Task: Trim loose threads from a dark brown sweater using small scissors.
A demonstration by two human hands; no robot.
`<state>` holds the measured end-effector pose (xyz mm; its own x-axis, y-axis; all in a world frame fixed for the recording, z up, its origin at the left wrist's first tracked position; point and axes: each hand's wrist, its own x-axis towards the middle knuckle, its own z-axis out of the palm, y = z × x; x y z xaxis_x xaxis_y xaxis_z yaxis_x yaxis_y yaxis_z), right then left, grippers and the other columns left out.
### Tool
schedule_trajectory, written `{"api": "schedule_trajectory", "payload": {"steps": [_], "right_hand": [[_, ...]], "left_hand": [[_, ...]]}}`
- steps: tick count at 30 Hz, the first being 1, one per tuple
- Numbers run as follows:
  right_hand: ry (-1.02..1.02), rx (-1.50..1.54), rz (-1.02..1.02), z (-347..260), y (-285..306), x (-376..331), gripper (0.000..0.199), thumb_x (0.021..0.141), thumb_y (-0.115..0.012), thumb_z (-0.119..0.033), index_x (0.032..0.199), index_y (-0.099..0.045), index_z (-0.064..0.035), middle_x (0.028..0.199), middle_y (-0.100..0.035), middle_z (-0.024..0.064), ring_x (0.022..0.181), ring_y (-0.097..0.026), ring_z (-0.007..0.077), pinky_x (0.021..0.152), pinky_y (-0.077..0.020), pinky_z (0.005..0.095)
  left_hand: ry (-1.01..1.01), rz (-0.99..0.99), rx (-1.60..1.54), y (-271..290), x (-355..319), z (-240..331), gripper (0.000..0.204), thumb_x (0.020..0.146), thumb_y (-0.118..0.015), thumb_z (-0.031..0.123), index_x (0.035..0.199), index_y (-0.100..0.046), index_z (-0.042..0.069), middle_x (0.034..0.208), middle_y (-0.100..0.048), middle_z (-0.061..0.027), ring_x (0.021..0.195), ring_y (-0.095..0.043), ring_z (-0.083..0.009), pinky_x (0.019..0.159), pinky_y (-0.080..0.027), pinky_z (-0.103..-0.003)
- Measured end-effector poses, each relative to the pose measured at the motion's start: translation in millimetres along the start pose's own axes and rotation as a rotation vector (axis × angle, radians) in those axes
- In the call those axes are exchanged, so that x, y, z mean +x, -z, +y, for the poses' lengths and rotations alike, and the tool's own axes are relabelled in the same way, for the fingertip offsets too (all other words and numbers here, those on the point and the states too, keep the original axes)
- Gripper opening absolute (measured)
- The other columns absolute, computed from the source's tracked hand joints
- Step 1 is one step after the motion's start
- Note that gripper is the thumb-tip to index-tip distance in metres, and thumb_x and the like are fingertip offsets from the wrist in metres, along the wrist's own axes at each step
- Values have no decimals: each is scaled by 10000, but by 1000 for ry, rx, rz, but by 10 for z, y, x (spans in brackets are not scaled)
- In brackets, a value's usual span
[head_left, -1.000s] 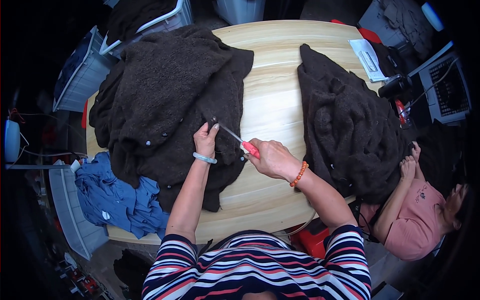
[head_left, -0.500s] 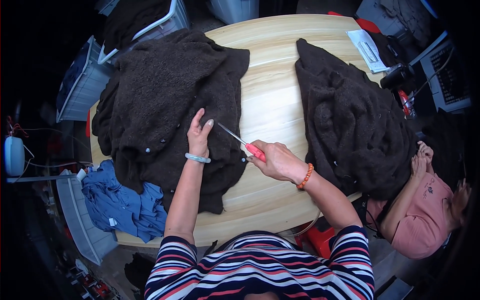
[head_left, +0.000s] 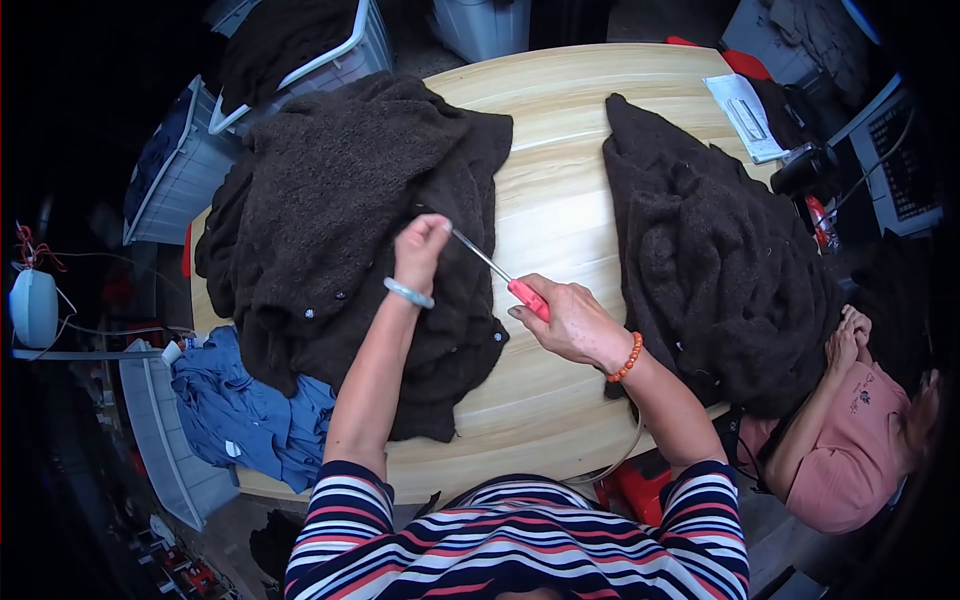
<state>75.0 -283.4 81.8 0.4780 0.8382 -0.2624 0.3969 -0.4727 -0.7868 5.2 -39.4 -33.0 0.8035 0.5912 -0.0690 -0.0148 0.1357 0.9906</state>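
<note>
My right hand (head_left: 570, 322) grips a tool by its red handle (head_left: 529, 299). Its slim metal shaft (head_left: 480, 254) slants up and left; whether it is a screwdriver or a hook cannot be told. At the tip of that shaft, my left hand (head_left: 420, 245) is closed in a pinch; what lies between its fingers is too small to make out. Beneath the left hand spreads a heap of dark brown knitted garments (head_left: 330, 180), with a few small shiny buttons (head_left: 310, 314) showing. My left wrist wears a pale bangle, my right an orange bead bracelet.
Another dark brown garment pile (head_left: 710, 250) covers the right of the wooden table (head_left: 555, 180). Blue clothing (head_left: 245, 405) hangs at the left edge, by a grey crate (head_left: 165, 440). A co-worker in pink (head_left: 850, 450) sits at right. Paper (head_left: 745, 118) lies far right.
My left hand has gone from spread fingers to a closed pinch at the tool's tip. The whole view has shifted slightly down and right.
</note>
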Motion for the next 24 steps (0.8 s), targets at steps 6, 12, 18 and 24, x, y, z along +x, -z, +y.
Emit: {"api": "schedule_trajectory", "payload": {"steps": [6, 12, 18, 24], "right_hand": [[-11, -49, -18, 182, -72, 20, 308, 922, -609, -250, 1127, -578, -22, 800, -654, 236, 781, -647, 420, 738, -506, 466], [-15, -66, -60, 109, -81, 27, 307, 923, -608, -249, 1128, -575, -22, 788, -649, 239, 775, -646, 421, 739, -505, 467], [-3, -62, -42, 137, -70, 41, 299, 927, -601, -243, 1132, -566, -30, 764, -641, 230, 760, -643, 420, 734, -499, 468], [-5, -70, -46, 33, 6, 62, 304, 925, -579, -232, 1129, -567, -7, 795, -655, 255, 789, -652, 431, 787, -513, 483]], "left_hand": [[4, 89, 394, 43, -690, -402, 116, 872, -656, 5, 967, -589, 10, 841, -572, 15, 749, -526, -35, 667, -433, -197], [-145, 350, 367, -176, -559, -191, 590, 871, -703, 76, 1323, -328, 10, 1109, -605, -207, 993, -608, -199, 898, -473, -271], [40, 479, -99, -139, -156, -90, 502, 861, -736, 98, 1272, -475, -21, 1096, -631, -113, 967, -594, -145, 933, -443, -276], [-12, 369, -352, -56, 69, -97, 149, 881, -693, 40, 1016, -658, -12, 982, -678, -35, 863, -607, -112, 850, -470, -252]]}}
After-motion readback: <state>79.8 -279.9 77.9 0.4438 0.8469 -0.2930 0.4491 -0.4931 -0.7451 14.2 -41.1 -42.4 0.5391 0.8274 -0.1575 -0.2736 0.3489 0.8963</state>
